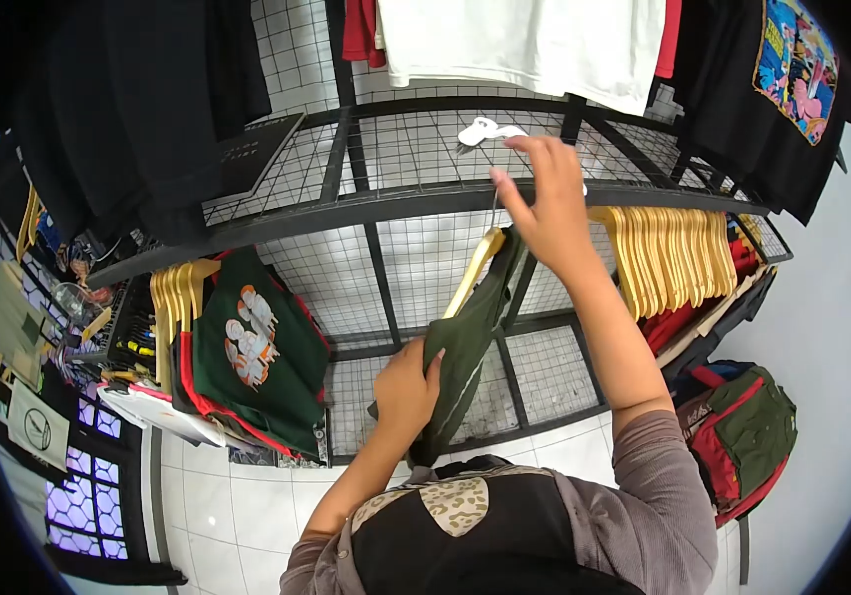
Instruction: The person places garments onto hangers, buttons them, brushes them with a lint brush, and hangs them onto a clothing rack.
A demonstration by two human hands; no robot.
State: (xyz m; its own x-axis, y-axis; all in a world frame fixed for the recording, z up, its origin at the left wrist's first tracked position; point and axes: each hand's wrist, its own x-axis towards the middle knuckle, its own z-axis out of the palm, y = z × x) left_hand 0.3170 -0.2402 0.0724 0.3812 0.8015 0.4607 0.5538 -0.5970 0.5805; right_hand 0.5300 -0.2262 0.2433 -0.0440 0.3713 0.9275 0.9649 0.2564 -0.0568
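A dark green shirt hangs on a light wooden hanger in front of me, turned edge-on below the black shelf. My left hand is closed on the shirt's side, under the hanger's left arm. Raised at the shelf's front edge, my right hand has its thumb and fingers apart and nothing visible between them. Its thumb is just above the hanger's thin metal hook, and whether they touch is unclear. Past the fingertips, a small white object lies on the wire mesh shelf.
The black shelf edge spans the rack at hand height. Wooden hangers with clothes crowd the right rail. At left hangs a green printed shirt. A white shirt hangs above. A green and red backpack sits at lower right.
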